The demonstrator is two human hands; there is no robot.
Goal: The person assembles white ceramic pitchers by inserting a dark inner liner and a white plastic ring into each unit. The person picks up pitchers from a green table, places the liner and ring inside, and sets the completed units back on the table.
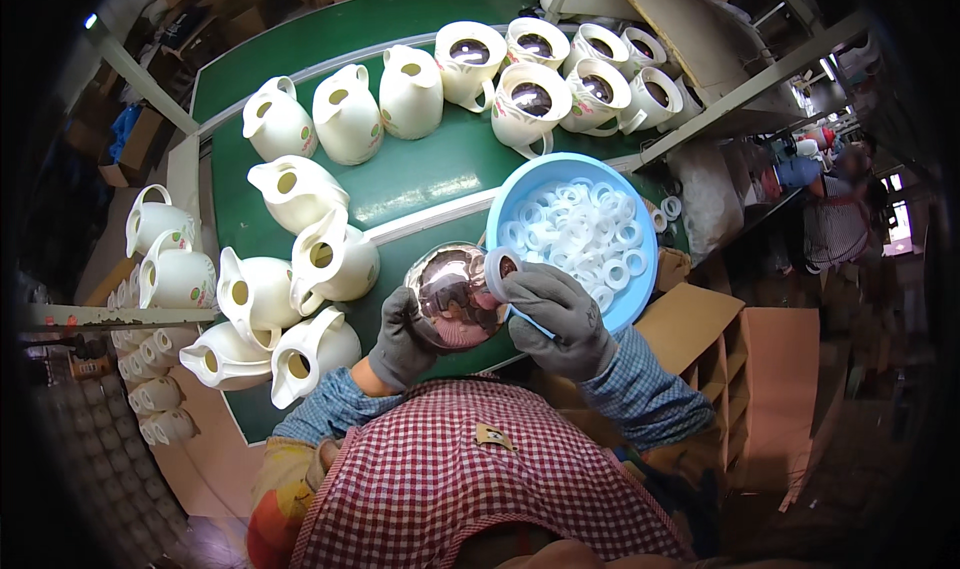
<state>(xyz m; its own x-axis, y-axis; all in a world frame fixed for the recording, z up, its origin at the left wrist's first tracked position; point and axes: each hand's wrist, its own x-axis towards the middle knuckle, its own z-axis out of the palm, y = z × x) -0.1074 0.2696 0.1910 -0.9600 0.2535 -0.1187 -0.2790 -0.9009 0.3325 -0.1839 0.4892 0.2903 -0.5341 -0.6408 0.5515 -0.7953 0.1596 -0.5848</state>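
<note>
From where I stand, the mirrored flask liner (pixel 452 304) is held above the near edge of the green tabletop (pixel 400 184), the left grip (pixel 402 341) closed around its lower left side. The right grip (pixel 562 321) pinches a translucent ring gasket (pixel 492 277) at the liner's right edge; I can't tell whether they touch. The liner looks like thin glass: probably light, stiff, slick and breakable, best cradled around its broad belly. The ring seems soft, easily pinched by its rim.

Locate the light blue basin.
In the head view, the light blue basin lies right of centre, just beyond the right hand and nearer than the open-topped white jugs.
</note>
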